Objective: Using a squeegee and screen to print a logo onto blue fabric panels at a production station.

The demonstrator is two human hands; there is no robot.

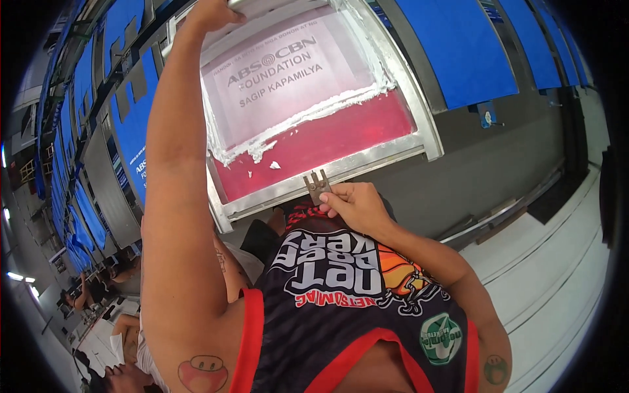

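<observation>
A metal-edged screen printing frame (327, 173) lies tilted in front of me. Its mesh shows a pale panel with dark lettering and a red band (321, 141) nearest me. Thick white ink (308, 116) is smeared along the panel's border, with small blobs on the red. At the far left corner, my left hand (213, 13) is closed on the frame's edge; the picture's top edge cuts off part of it. My right hand (355, 204) pinches a small forked metal bracket (317, 186) with bolts, at the frame's near rail.
Blue printed cloth pieces (458, 52) lie on boards to the right, and more blue cloths (134, 118) line the left. A grey surface (485, 170) is at right, beside white planks (557, 281). Other people (124, 340) are at the lower left.
</observation>
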